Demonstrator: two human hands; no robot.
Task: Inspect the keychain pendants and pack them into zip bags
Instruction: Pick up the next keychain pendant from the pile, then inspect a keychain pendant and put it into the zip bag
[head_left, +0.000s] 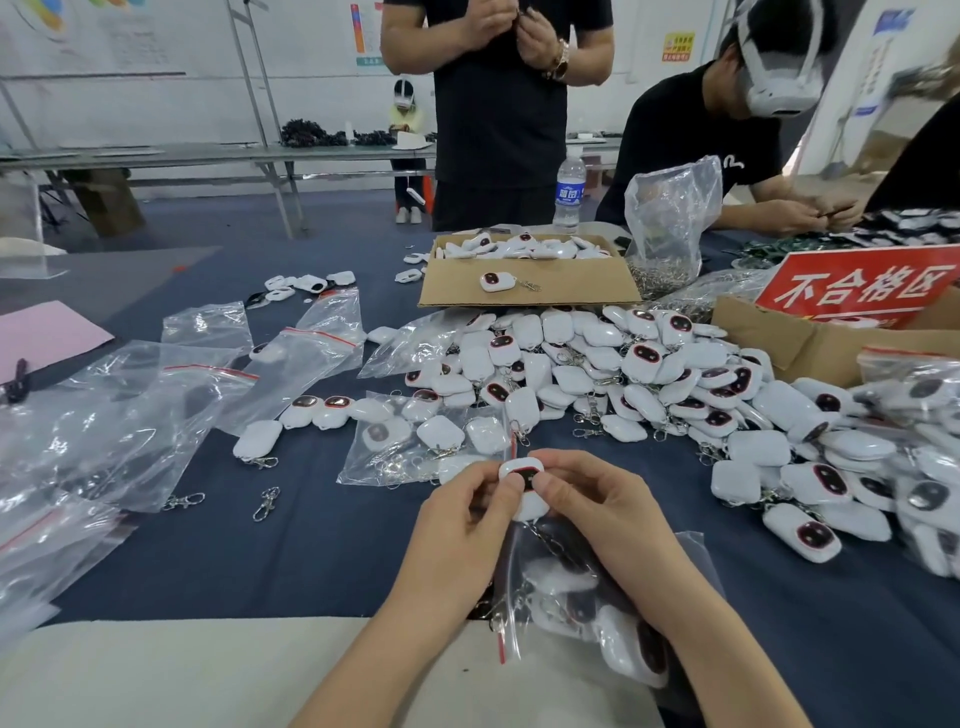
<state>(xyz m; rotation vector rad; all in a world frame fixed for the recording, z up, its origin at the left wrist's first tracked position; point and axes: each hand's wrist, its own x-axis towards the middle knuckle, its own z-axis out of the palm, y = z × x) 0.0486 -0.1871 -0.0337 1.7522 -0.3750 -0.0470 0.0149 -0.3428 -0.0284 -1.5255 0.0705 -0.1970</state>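
Left forearm (384, 649) and right forearm (711, 654) angle in from the near edge. Left hand (467, 512) and right hand (589, 506) meet at centre, palms facing each other, fingers curled, thumbs pinching one pendant (521, 474) between them

The blue-clothed table (332, 561) bears a heap of pendants (649, 374) beyond and right of the right hand (597, 504). Zip bags (130, 405) and loose clasps (266, 503) lie left of the left hand (467, 514). A box (582, 291) stands farther beyond both, and a filled bag (587, 613) lies under the wrists.
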